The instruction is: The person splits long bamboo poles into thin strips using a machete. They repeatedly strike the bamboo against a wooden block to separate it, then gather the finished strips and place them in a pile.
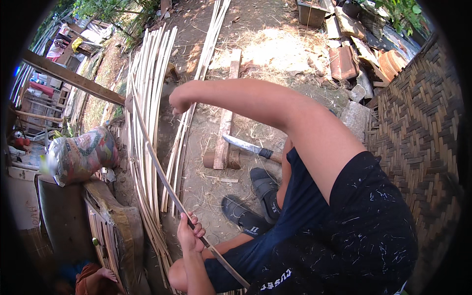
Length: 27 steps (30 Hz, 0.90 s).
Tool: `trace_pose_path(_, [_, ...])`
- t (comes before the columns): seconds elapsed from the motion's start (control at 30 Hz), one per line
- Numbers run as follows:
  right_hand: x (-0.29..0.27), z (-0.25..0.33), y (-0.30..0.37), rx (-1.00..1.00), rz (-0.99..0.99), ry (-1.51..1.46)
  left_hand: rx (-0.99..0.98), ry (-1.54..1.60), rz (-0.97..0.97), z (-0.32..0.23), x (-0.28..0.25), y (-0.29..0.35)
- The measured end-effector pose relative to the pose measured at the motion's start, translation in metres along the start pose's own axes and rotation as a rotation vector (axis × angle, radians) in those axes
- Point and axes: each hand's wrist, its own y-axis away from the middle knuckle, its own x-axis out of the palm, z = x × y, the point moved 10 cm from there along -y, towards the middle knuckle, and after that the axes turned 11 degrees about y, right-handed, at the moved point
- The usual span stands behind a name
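A long, narrow bamboo strip (pixel 162 174) runs slantwise from the upper left down across my lap. My left hand (pixel 191 235) is closed round its lower part, near my knee. My right arm reaches across to the far left, and my right hand (pixel 180 101) is curled closed above the bundles of pale strips. Whatever its fingers hold is hidden from view. A large knife (pixel 243 144) with a dark handle lies beside my feet, its tip over a wooden plank (pixel 222 135). That plank rests on a short wooden block (pixel 209 159).
Long bundles of pale bamboo strips (pixel 147 64) lie on the left. Beyond them are a stuffed sack (pixel 81 155) and a wooden beam (pixel 73 78). A woven bamboo wall (pixel 418 132) stands at right. Another person's hand (pixel 106 274) shows at lower left.
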Motion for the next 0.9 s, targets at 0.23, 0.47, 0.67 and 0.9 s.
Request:
trace_pose_path(0.23, [-0.016,-0.173,0.163,0.270,-0.243,-0.066,0.025,0.090,0.021,0.000,-0.018,0.001])
trace_pose_path(0.47, [0.251,-0.242,0.374,0.699,0.018,-0.391,0.058,-0.001,-0.011,0.000,-0.010,0.002])
trace_pose_path(0.67, [0.450,-0.144,0.470,1.177,0.516,-0.745,0.053,-0.008,0.004,0.000,-0.003,-0.002])
trace_pose_path(0.9, [0.439,-0.082,0.496,1.237,0.205,-0.348,0.061,-0.014,-0.034,0.000,-0.002,0.001])
